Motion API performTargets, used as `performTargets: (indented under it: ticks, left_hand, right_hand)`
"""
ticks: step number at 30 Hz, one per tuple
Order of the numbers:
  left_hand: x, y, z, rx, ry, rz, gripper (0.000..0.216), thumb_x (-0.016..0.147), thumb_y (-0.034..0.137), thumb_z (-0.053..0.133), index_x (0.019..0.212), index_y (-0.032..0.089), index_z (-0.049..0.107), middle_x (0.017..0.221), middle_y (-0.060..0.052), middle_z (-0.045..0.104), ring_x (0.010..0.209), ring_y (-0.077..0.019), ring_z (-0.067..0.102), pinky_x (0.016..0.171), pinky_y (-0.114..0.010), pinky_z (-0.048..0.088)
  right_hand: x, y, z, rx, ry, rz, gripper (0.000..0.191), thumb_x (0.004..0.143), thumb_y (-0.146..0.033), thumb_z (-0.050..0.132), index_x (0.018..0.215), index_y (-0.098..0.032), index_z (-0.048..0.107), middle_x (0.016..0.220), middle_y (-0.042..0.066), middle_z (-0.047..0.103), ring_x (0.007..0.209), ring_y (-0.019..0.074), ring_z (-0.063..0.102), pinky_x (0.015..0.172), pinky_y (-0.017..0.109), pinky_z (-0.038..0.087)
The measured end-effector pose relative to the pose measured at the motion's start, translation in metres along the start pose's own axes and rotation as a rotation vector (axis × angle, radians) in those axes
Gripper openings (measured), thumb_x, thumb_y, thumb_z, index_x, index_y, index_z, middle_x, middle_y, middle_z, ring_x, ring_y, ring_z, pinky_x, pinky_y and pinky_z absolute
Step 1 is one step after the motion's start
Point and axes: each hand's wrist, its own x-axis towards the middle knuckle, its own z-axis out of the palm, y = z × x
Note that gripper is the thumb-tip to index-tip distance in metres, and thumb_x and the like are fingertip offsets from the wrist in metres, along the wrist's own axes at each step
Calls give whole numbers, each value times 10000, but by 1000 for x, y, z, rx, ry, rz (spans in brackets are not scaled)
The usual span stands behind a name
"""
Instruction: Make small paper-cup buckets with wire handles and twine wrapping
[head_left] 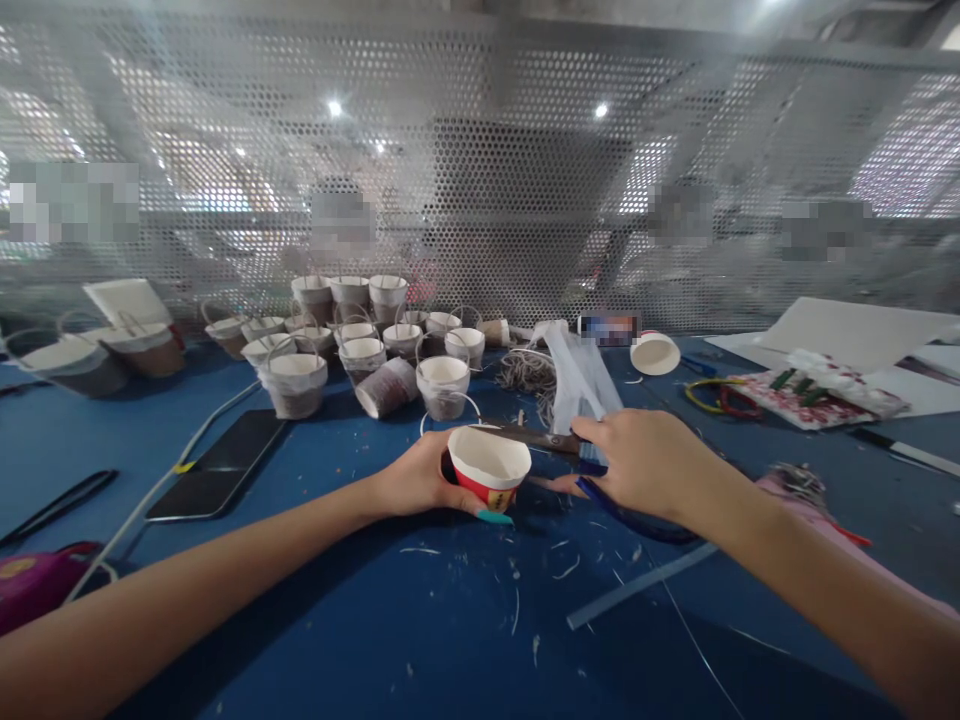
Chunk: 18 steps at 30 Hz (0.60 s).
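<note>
My left hand is wrapped round a red paper cup with a white inside and an uneven rim, tilted a little above the blue table. A pair of scissors with blue handles is in my right hand, its fingers closed on the handles. The blades reach across the far side of the cup's rim; whether they touch the paper I cannot tell. Just behind the cup stands a small handled paper bucket, with a thin white loop in front of it.
Several wrapped cups with handles crowd the back left. A phone and a white cable lie at left. Grey yarn, a plastic bag and a loose cup are behind my right hand. Paper scraps dot the blue table.
</note>
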Motion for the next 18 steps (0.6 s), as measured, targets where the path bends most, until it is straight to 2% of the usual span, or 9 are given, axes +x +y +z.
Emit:
performTargets:
  ticks: [4,11,18]
  left_hand:
    - [1,-1,0,-75,-38,-17,676,580,240,848,1181,125,562,1137,-140,665,1060,-279,614,943,-430,463]
    - [2,-1,-1,-103,-52,-25,729,582,271,852,1217,120,528,1156,-153,653,1065,-279,612,960,-442,451]
    - [0,5,0,-126,-112,-44,655,629,280,824,1191,131,521,1135,-143,654,1052,-265,615,949,-428,460]
  right_hand:
    - [2,-2,2,4,16,-15,535,840,-636,395,936,-168,633,701,127,657,625,262,623,482,291,241]
    - [5,0,2,46,-36,-37,497,858,-604,395,908,-170,633,699,120,669,599,236,615,472,284,203]
    - [7,3,6,44,-29,-28,486,856,-594,405,884,-163,629,669,111,656,574,222,595,461,278,196]
